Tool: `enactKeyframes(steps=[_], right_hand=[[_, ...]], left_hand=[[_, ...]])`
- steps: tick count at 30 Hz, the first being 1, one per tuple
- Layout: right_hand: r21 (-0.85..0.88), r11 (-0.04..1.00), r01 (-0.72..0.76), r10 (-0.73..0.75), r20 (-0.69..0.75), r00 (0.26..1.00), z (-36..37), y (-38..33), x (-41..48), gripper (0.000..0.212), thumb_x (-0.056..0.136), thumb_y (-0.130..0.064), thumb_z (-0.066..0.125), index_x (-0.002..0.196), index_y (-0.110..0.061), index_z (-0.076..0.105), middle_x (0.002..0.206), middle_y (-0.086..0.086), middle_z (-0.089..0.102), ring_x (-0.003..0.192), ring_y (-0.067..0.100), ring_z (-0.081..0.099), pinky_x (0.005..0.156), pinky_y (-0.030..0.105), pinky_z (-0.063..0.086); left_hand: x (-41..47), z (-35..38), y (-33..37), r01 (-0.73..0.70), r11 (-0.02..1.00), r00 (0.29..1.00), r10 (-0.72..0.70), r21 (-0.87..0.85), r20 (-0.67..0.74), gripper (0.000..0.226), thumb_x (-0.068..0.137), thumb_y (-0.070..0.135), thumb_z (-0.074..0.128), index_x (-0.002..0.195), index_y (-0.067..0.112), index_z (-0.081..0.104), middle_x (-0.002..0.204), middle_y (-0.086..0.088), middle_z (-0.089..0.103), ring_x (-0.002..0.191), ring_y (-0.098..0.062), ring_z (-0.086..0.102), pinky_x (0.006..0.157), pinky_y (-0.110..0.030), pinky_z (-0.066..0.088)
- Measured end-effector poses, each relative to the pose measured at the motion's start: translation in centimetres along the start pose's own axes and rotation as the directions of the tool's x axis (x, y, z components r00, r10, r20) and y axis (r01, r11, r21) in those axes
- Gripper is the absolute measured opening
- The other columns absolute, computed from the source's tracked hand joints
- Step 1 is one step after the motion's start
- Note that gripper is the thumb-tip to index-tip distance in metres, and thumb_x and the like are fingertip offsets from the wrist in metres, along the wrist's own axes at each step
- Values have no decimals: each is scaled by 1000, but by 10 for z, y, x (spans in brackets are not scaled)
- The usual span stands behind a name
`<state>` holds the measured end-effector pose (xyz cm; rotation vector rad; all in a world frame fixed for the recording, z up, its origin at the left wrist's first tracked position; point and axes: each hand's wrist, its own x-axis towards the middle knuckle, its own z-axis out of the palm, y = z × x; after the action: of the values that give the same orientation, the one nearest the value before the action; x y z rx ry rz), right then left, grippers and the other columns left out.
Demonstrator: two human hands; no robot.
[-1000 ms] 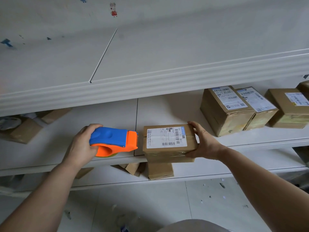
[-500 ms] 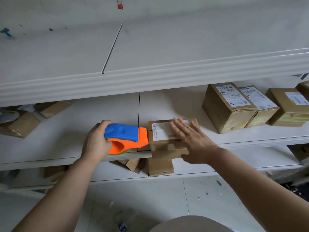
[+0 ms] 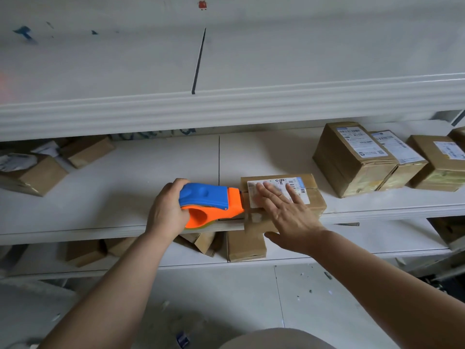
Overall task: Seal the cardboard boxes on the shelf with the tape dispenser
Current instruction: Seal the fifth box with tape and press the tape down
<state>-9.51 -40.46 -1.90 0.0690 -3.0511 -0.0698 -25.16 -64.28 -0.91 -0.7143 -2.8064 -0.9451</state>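
1. Pressing our right hand [image 3: 289, 215], fingers spread flat, on the cardboard box [image 3: 315, 201] at the front edge of the shelf [image 3: 113, 197], we are pinning it steady
2. We are gripping the tape dispenser [image 3: 208, 200] in our left hand [image 3: 166, 210], its nose against the box's left end, probably to start a strip

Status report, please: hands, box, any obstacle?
Left hand grips tape dispenser, nose at left side of box. Right hand flat on box top. Only that hand may block the tape.
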Motion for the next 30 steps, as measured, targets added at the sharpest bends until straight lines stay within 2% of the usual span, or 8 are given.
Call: enactKeyframes(steps=[4, 9, 13, 16, 21, 24, 27, 30], right_hand=[[37, 999, -14, 11, 78, 997, 6, -23, 6, 101, 83, -44, 62, 153, -18, -6, 158, -3, -17, 145, 15, -18, 116, 44, -11], [58, 994, -88, 91, -61, 994, -14, -22, 38, 73, 74, -24, 65, 137, -15, 29, 144, 10, 38, 136, 32, 34, 111, 43, 23], [-40, 988, -151, 157, 246, 957, -19, -20, 69, 115, 75, -40, 69, 151, -16, -13, 161, 8, -9, 148, 28, -11, 115, 57, -2], [-24, 984, -176, 173, 341, 924, -22, -16, 74, 127, 65, -48, 77, 152, -17, -10, 157, 4, 11, 145, 28, 10, 113, 64, 10], [163, 958, -234, 204, 181, 962, -39, 3, 52, 126, 62, -41, 81, 153, -19, -3, 150, 3, 22, 137, 26, 21, 112, 64, 13], [432, 882, -187, 203, 10, 979, -58, 29, 34, 131, 55, -34, 87, 153, -19, 1, 144, 4, 26, 132, 24, 27, 112, 49, 26], [710, 698, -97, 185, -48, 982, -61, 55, 17, 132, 52, -15, 92, 152, -15, 5, 143, 4, 29, 131, 10, 30, 105, 10, 25], [865, 485, -131, 165, 57, 985, -51, 76, 1, 128, 54, 0, 90, 151, -19, 9, 147, 2, 31, 135, 8, 33, 109, 12, 28]], left_hand=[[-4, 2, -1, 22, 1000, 1000, -22, -1, 10, 58, 67, -7, 51, 118, 21, 56, 109, -5, 60, 98, -27, 57, 78, -36, 50], [-8, 2, -1, 18, 1000, 1000, -17, -9, 25, 60, 68, -8, 54, 120, 20, 54, 112, -5, 59, 100, -28, 57, 79, -36, 50], [-14, -1, 1, 22, 1000, 999, -21, -12, 34, 62, 68, -9, 56, 122, 21, 55, 115, -4, 59, 104, -26, 57, 80, -32, 48], [-20, -7, 3, 25, 1000, 998, -25, -6, 58, 63, 69, -7, 59, 125, 22, 53, 118, -2, 58, 106, -24, 56, 80, -31, 47], [-26, -21, 28, -48, 999, 997, 46, -24, -62, 64, 66, -4, 58, 124, 25, 54, 118, 3, 58, 104, -22, 56, 80, -32, 48], [-23, -28, 60, -133, 990, 979, 124, -42, -162, 65, 64, -5, 58, 122, 23, 56, 117, 2, 59, 103, -22, 57, 80, -30, 46], [-19, -30, 92, -165, 984, 969, 150, -62, -197, 66, 64, -5, 59, 123, 23, 56, 118, 3, 59, 104, -20, 56, 80, -27, 43], [-15, -26, 122, -182, 983, 971, 179, -4, -156, 69, 65, -2, 59, 126, 27, 54, 122, 6, 57, 107, -20, 55, 79, -28, 43]])
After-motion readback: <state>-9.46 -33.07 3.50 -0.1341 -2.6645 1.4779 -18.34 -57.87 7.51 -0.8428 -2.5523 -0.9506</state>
